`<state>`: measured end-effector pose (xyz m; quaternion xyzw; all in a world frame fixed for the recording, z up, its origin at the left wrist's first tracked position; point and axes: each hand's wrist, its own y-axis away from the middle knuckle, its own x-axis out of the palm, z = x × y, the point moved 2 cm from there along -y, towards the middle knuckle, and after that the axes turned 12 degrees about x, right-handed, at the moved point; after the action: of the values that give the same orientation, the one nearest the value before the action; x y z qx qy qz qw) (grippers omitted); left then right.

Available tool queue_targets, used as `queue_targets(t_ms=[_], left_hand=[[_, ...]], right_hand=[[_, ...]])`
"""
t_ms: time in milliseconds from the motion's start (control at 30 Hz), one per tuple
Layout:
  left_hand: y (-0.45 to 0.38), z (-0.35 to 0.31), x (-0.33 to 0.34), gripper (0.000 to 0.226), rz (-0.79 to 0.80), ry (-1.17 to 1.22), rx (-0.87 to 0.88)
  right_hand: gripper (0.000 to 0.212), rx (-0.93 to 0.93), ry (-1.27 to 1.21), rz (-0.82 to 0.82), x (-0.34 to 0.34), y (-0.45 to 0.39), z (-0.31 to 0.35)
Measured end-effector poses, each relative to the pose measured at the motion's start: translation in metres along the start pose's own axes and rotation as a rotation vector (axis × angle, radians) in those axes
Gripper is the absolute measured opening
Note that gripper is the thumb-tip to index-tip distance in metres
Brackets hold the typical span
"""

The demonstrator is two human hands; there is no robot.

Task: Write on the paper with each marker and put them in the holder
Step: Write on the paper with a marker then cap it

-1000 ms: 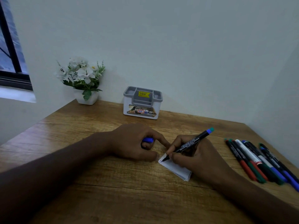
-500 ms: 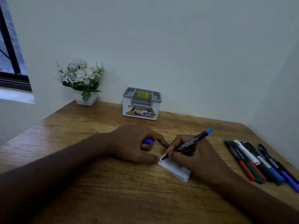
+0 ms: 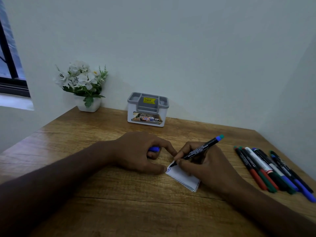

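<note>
My right hand (image 3: 203, 166) grips a black marker with a blue end (image 3: 200, 150), its tip touching the top left corner of a small folded white paper (image 3: 183, 178) where a blue scribble shows. My left hand (image 3: 142, 153) curls around the marker's blue cap (image 3: 153, 149), and its thumb and forefinger rest at the paper's left corner. A white and grey holder (image 3: 147, 109) stands at the back of the wooden table (image 3: 85, 168), against the wall. Several capped markers (image 3: 271, 170) lie side by side on the right.
A white pot of white flowers (image 3: 83, 86) stands at the table's back left corner. Walls close the table at the back and on the right. A window shows at the far left.
A short blue scribble has appeared at the paper's top left corner. Both hands have stayed almost where they were.
</note>
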<state>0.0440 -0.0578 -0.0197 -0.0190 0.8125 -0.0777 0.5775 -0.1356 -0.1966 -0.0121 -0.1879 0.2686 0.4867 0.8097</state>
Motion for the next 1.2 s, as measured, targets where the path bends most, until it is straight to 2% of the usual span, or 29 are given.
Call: queue_targets(t_ms=[933,1200], left_hand=[[-0.0001,0.0007,0.0003,0.057,0.015,-0.008,-0.016],[-0.0003,0.0,-0.0001,0.05,-0.001,-0.007,-0.005]], right_hand=[[0.009,0.056,0.022,-0.064,-0.0044,-0.0051,-0.006],[0.009,0.076,0.01,-0.07,-0.0067,-0.006,-0.0068]])
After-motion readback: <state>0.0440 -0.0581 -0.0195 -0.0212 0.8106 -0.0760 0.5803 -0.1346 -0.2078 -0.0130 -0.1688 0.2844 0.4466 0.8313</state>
